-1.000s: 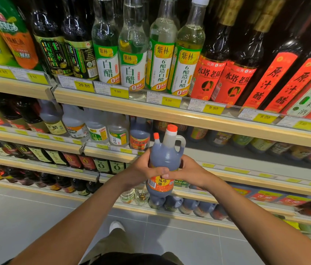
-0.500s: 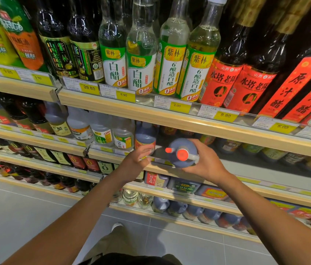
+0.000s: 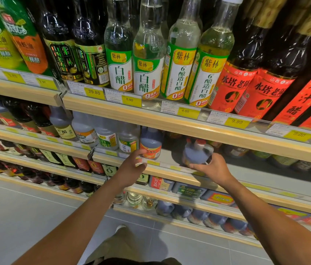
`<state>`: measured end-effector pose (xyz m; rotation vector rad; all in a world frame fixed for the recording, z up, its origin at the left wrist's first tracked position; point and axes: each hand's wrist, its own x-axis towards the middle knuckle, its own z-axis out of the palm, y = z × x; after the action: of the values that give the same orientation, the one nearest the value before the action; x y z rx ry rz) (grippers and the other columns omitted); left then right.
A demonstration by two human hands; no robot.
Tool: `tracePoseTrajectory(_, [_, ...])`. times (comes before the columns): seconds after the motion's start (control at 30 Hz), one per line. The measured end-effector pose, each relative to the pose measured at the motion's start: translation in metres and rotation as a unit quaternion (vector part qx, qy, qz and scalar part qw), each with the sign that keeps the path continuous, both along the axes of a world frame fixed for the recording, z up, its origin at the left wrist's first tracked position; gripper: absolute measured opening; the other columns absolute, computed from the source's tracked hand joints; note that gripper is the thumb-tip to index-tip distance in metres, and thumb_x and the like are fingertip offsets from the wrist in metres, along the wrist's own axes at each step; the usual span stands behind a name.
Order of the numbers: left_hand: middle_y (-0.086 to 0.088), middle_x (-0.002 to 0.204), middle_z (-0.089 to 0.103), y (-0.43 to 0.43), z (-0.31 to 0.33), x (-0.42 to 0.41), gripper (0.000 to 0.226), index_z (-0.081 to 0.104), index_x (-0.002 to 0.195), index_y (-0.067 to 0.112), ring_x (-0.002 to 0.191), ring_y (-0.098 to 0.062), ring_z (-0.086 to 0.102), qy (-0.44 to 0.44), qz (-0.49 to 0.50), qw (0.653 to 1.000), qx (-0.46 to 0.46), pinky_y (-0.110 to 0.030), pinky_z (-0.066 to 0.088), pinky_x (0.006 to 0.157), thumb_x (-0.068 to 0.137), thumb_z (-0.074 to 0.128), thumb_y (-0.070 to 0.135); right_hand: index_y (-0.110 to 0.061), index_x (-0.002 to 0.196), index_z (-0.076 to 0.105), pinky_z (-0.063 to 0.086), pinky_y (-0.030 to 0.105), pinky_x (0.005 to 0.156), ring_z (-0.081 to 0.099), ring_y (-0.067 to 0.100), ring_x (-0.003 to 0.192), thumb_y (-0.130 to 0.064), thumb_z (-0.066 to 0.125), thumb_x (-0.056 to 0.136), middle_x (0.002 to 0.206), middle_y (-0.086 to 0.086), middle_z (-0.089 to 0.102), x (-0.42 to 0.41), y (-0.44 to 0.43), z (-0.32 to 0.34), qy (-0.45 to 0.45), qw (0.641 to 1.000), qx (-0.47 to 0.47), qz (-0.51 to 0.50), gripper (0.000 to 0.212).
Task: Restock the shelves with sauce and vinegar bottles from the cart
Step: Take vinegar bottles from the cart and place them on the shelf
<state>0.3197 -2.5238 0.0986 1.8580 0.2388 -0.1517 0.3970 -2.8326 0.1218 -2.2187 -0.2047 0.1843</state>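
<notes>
Jug (image 3: 196, 153) sits on the middle shelf (image 3: 170, 171) at frame centre, right hand (image 3: 214, 168) fingers curled round its near side. Left hand (image 3: 131, 165) hovers left of it, fingers loose, holding nothing.

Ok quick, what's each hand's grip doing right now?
Left hand: grip open, holding nothing.
Right hand: grip closed round the dark jug on the shelf.
</notes>
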Motion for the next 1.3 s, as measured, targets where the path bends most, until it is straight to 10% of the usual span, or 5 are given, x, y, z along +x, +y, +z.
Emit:
tracePoseTrajectory(0.3, [0.006,0.162,0.035,0.007,0.003,-0.003,0.056,0.041,0.153,0.028,0.147,-0.013,0.035,0.006,-0.05,0.999,0.0,-0.032,0.039,0.108,0.102,0.059,0.012,-0.015,0.087,0.067,0.04,0.005,0.047,0.059,0.003,0.071,-0.026,0.085,0.081,0.078,-0.007,0.065,0.017,0.008,0.004,0.149,0.985,0.032,-0.077,0.022])
tracePoseTrajectory(0.5, [0.0,0.16,0.039,0.007,0.007,-0.003,0.056,0.038,0.156,0.024,0.144,-0.011,0.037,0.008,-0.047,0.999,0.008,-0.034,0.039,0.11,0.103,0.057,0.016,-0.013,0.116,0.071,0.055,0.034,0.093,0.07,0.016,0.1,-0.038,0.086,0.077,0.111,0.001,0.074,0.018,0.016,0.011,0.186,0.98,0.058,-0.05,0.049])
tracePoseTrajectory(0.77, [-0.005,0.159,0.04,0.013,0.007,0.001,0.058,0.036,0.157,0.031,0.14,-0.011,0.041,0.019,-0.037,0.999,-0.006,-0.032,0.041,0.1,0.103,0.057,0.021,-0.027,0.085,0.063,0.047,0.023,0.074,0.062,0.004,0.084,-0.042,0.082,0.081,0.1,-0.002,0.07,0.012,0.055,0.02,0.192,0.979,0.05,-0.038,0.025])
tracePoseTrajectory(1.13, [-0.002,0.162,0.036,0.017,0.009,-0.001,0.061,0.034,0.156,0.041,0.149,-0.013,0.033,0.038,-0.048,0.998,-0.012,-0.041,0.042,0.111,0.102,0.06,0.029,-0.023,0.098,0.063,0.045,0.009,0.064,0.062,0.001,0.088,-0.023,0.081,0.085,0.101,-0.006,0.069,0.012,0.069,0.022,0.205,0.976,0.078,0.004,0.022])
tracePoseTrajectory(1.3, [-0.001,0.163,0.034,0.013,0.017,-0.006,0.061,0.034,0.157,0.037,0.15,-0.014,0.033,0.031,-0.046,0.998,-0.006,-0.036,0.041,0.106,0.103,0.06,0.028,-0.019,0.133,0.06,0.048,0.029,0.101,0.062,0.013,0.122,-0.032,0.088,0.077,0.128,-0.006,0.068,0.003,0.058,0.02,0.189,0.977,0.099,0.023,0.063])
